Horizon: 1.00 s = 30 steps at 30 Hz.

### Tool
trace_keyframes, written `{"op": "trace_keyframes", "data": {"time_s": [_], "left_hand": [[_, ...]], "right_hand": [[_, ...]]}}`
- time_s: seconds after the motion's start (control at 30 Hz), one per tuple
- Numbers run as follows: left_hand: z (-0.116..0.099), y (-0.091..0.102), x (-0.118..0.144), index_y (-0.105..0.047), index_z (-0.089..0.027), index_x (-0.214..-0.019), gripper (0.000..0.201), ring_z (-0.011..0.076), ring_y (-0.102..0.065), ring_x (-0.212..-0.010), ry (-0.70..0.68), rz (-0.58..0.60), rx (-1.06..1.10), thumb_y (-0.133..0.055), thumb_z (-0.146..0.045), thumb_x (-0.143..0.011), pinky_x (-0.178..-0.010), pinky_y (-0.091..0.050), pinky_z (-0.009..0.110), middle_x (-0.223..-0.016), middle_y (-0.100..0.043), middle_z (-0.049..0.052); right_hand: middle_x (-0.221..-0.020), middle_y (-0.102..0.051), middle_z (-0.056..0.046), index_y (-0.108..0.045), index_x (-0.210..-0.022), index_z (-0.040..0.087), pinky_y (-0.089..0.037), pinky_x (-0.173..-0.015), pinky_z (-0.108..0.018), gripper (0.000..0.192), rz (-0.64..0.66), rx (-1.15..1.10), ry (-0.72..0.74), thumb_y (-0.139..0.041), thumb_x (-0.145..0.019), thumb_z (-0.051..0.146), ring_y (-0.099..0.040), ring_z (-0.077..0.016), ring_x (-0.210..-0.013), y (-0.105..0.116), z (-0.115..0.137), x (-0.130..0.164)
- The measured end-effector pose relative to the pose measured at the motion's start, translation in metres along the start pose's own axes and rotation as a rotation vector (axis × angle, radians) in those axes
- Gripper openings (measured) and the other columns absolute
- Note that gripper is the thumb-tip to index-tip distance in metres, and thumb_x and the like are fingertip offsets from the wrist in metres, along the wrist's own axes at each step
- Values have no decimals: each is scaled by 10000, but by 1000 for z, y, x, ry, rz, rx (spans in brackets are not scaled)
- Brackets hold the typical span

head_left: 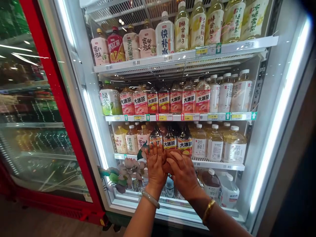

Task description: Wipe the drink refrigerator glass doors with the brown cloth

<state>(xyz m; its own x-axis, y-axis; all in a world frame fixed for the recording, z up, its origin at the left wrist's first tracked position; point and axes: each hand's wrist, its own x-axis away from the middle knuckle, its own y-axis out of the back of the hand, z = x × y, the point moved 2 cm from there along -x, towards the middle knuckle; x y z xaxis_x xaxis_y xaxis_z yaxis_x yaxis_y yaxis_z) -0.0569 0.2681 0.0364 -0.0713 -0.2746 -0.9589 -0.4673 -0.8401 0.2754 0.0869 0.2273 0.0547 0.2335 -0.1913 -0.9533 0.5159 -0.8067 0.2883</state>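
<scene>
Both hands are up at the third shelf of the open drinks fridge [276,108], right in front of the dark iced tea bottles. Left hand [155,164] is held flat, fingers straight up and close together, palm toward the bottles w/ its back to the camera. Can't tell if it's actually touching the dark bottle [156,137] behind it or just hovering. Right hand [182,171] comes in sideways, fingers curled toward the left hand and overlapping it near the thumb. Looks like it might be cupping smth low down, but the hands block it so idk what, if anything, is gripped.

Nearest stuff: three dark 大冰茶 bottles in the middle of that shelf, the yellow-label one [184,142] sits just above the right hand. Pale tea bottles [132,141] to the left, clear big jugs w/ white caps [234,144] to the right. Below the hands the bottom shelf has a brown jug [211,183], plus a flower-print thing [128,171] at lower left, prob a reflection or sticker on the glass.

Imo this reads as straightening/fronting the dark tea row. Next bit needs a proper grip on one bottle neck or body w/o knocking the neighbours, they're packed tight
</scene>
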Motion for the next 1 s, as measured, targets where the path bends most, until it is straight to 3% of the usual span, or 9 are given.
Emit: {"op": "trace_keyframes", "data": {"time_s": [0.17, 0.27, 0.33, 0.53, 0.63, 0.8, 1.0], "left_hand": [[-7, -2, -3, -188, -215, -1682, 727, 223, -74, -1649, 6, 7, -4, -445, -118, -1008, -1352, -24, 508, -1751, -191, 105], [-9, 0, -16, -195, -208, -1683, 723, 233, -98, -1650, 1, -14, 43, -416, -127, -1000, -1352, -28, 515, -1754, -192, 99], [-10, 3, -25, -181, -221, -1687, 714, 218, -132, -1647, 21, -11, 66, -409, -156, -1014, -1354, -41, 493, -1752, -212, 94], [-18, 7, -31, -154, -240, -1693, 712, 217, -139, -1644, 87, 49, 51, -408, -182, -1030, -1354, -30, 494, -1746, -229, 84], [-26, 4, -30, -161, -228, -1693, 745, 241, -158, -1640, 60, 82, 71, -395, -127, -994, -1356, -60, 517, -1745, -210, 92], [-31, 1, -30, -153, -202, -1692, 830, 229, -172, -1637, 11, 40, 117, -420, -79, -916, -1362, -74, 496, -1749, -206, 82], [-35, -2, -34, -123, -244, -1694, 729, 186, -165, -1634, 1, 31, 91, -399, -130, -1029, -1358, -4, 432, -1746, -183, 84]], "right_hand": [[-1337, -657, -67, -661, -1186, 249, -405, -1017, -435, 435, -19, -3, -73, -639, -802, 46, -582, -267, -1127, 13, -15, -13], [-1382, -634, -76, -651, -1213, 257, -388, -1007, -449, 425, -49, 23, -138, -659, -825, 83, -572, -285, -1133, 9, -10, -36], [-1366, -643, -77, -648, -1213, 255, -382, -1003, -447, 396, -57, 24, -106, -656, -848, 101, -571, -284, -1131, 4, -4, -42], [-1309, -659, -87, -637, -1222, 236, -387, -1016, -455, 409, -10, 5, 36, -634, -839, 94, -581, -282, -1097, 14, -21, -18], [-1322, -648, -91, -637, -1225, 248, -389, -1019, -459, 414, -37, 25, -9, -638, -837, 102, -587, -290, -1114, 23, -30, -27], [-1373, -638, -94, -641, -1227, 241, -386, -1004, -464, 418, -57, 43, -100, -642, -829, 112, -576, -304, -1154, 20, -21, -50], [-1285, -673, -71, -660, -1184, 243, -397, -1036, -431, 428, -73, 26, -3, -597, -809, 46, -595, -261, -1122, 27, -33, -27]]}}
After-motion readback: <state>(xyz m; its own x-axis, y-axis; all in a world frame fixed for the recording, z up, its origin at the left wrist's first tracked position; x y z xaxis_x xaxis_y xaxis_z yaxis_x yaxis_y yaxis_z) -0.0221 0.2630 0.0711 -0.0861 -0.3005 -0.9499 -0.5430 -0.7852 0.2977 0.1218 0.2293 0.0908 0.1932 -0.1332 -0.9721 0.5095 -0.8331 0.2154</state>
